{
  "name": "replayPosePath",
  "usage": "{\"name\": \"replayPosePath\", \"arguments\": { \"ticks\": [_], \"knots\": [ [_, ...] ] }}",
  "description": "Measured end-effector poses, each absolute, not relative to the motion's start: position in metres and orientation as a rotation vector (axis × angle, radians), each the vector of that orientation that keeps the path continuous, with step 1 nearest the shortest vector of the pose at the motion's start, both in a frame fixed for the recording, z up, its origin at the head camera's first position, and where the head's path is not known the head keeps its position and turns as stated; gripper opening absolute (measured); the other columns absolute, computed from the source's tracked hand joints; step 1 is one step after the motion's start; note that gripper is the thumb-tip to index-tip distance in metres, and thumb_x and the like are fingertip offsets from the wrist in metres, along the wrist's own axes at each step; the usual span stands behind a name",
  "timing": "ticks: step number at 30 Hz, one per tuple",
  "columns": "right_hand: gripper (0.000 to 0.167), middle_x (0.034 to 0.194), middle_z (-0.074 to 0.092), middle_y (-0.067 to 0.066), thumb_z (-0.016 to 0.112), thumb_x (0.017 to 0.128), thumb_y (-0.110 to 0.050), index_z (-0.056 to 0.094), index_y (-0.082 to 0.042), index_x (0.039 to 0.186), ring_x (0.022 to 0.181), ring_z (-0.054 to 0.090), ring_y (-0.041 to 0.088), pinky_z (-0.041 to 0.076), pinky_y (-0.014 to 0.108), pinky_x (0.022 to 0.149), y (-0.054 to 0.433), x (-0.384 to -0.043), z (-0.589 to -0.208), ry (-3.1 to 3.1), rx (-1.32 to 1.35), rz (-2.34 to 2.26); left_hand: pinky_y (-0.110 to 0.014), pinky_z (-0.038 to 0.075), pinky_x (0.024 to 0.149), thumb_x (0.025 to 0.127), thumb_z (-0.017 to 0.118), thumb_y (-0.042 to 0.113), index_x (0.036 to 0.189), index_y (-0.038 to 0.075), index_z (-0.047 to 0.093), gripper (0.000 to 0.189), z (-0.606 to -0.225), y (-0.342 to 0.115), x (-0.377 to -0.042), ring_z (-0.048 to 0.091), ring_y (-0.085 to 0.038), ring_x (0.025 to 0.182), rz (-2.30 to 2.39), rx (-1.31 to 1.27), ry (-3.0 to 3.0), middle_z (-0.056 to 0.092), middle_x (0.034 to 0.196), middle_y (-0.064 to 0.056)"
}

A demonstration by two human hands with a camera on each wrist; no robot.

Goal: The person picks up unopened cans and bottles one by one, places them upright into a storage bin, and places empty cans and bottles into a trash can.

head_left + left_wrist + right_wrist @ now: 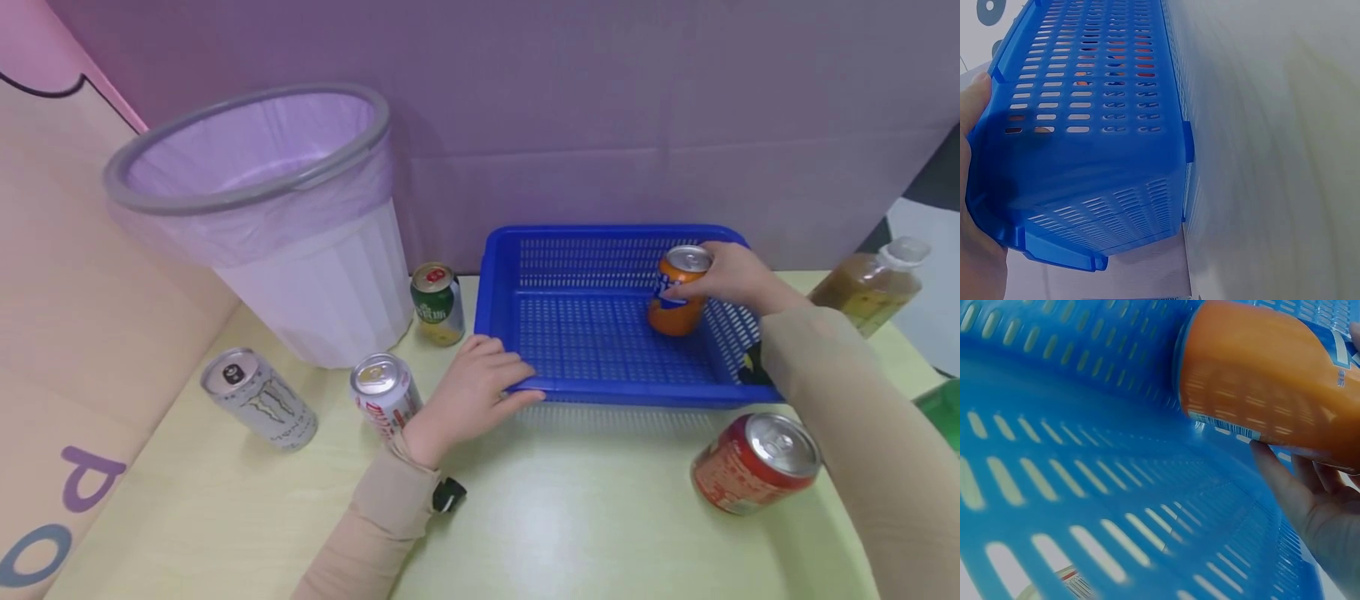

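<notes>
My right hand [738,275] grips an orange soda can [677,310] upright inside the blue plastic basket [607,390], toward its right end. In the right wrist view the orange can [1254,375] is close to the slotted basket wall, with fingers [1285,481] around its side. At the basket's front left corner my left hand [476,387] holds the rim, fingers over the edge. The left wrist view has that hand [979,219] on the rim of the basket [1085,156]. Just left of this hand stands a white-and-red can [386,396].
A lined white trash bin [322,292] stands at the back left. Near it are a green can [437,307] and a tilted-looking white Monster can [262,404]. A red cola can [753,462] is in front of the basket. A bottle of yellowish drink [870,287] stands right.
</notes>
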State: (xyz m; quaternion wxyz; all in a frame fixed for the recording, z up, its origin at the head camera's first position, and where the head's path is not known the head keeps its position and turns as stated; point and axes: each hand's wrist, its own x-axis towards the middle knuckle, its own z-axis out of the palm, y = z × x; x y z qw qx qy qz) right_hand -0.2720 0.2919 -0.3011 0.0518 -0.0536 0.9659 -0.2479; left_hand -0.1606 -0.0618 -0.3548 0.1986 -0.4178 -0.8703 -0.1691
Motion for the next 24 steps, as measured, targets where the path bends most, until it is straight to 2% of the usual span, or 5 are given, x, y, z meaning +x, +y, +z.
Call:
{"name": "replayPosePath", "arguments": {
  "ticks": [10, 24],
  "knots": [
    [0.066, 0.108, 0.058, 0.032, 0.078, 0.075, -0.033, 0.050, 0.012, 0.114, 0.092, 0.057, 0.039, 0.046, 0.054, 0.083, 0.2920, -0.2707, -0.3013, 2.981, -0.194, -0.733, -0.032, 0.037, 0.087, 0.090, 0.060, 0.039, 0.094, 0.017, 0.069, 0.025, -0.3538, -0.0615, -0.1596, 0.051, -0.011, 0.079, -0.479, -1.175, -2.427, 0.068, 0.086, 0.007],
    [0.074, 0.115, 0.053, 0.034, 0.075, 0.078, -0.038, 0.043, 0.013, 0.120, 0.099, 0.054, 0.043, 0.044, 0.057, 0.087, 0.2946, -0.2732, -0.3040, 2.952, -0.157, -0.743, -0.032, 0.036, 0.087, 0.090, 0.060, 0.039, 0.095, 0.017, 0.070, 0.025, -0.3542, -0.0610, -0.1597, 0.051, -0.011, 0.080, -0.482, -1.170, -2.444, 0.068, 0.087, 0.007]
  ]
}}
